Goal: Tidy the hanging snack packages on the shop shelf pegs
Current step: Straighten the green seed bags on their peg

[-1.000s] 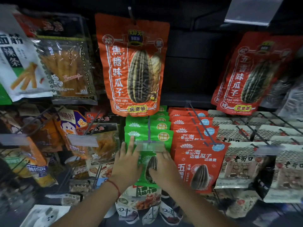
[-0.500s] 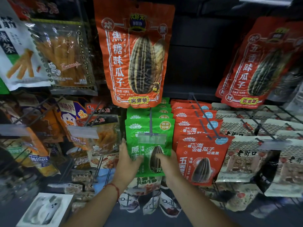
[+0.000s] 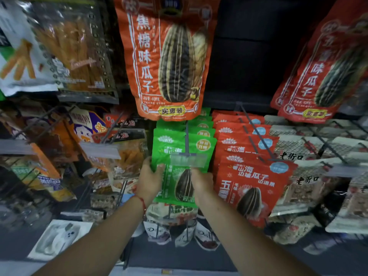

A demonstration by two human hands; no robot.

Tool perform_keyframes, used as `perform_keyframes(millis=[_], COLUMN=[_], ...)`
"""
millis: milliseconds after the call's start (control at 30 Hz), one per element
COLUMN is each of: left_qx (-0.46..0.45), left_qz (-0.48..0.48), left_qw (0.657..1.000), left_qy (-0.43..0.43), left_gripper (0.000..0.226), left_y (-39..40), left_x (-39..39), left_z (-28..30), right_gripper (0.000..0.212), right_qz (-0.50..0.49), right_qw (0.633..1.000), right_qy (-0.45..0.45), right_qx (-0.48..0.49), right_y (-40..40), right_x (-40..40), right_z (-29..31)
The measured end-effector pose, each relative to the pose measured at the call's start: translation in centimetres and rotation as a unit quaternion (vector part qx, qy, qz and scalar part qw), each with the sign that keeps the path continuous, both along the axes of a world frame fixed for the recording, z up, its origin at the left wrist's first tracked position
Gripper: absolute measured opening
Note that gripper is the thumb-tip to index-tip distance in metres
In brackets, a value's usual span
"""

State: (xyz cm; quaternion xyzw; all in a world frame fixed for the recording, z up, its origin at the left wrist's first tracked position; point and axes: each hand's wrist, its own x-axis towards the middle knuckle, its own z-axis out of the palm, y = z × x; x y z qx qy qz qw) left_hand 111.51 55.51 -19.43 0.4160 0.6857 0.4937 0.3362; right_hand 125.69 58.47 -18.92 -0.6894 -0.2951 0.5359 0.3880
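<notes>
Both hands hold the front green seed packet (image 3: pixel 175 176), which hangs on a peg (image 3: pixel 186 140) in the middle of the shelf, below a big orange seed bag (image 3: pixel 169 56); the left hand (image 3: pixel 149 182) grips the packet's left edge, thumb curled over the front; the right hand (image 3: pixel 202 182) clasps the right edge, its fingers hidden behind the packet. More green packets hang in a row behind the front one on the same peg; a clear price tag holder (image 3: pixel 188 160) sits at the peg's tip, across the packet's upper part. Red seed packets (image 3: pixel 253 176) hang just beside it on the right, touching its edge; a red string bracelet (image 3: pixel 141 202) circles the left wrist.
</notes>
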Motion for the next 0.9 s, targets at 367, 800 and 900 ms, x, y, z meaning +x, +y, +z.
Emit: perform_keyframes(millis=[367,800,900], left_qx=[-0.011,-0.064,-0.068], left_qz=[-0.035,-0.085,-0.082], left_qw=[0.999,0.994,0.994], left_qy=[0.000,0.032,0.008], left_gripper=[0.081,0.064,0.048], left_y=[3.6,3.2,1.1], left_x=[0.4,-0.5,0.1], left_z=[-2.8,-3.1,-0.6], right_gripper=[0.040,0.085,0.076], right_qz=[-0.001,0.001,0.000], right_qw=[1.000,0.997,0.999], right_qy=[0.006,-0.072,-0.043], right_qx=[0.004,0.036,-0.001], right_y=[3.2,3.0,-0.5], right_x=[-3.4,-1.6,-1.3], right_z=[-1.8,-3.9,0.4])
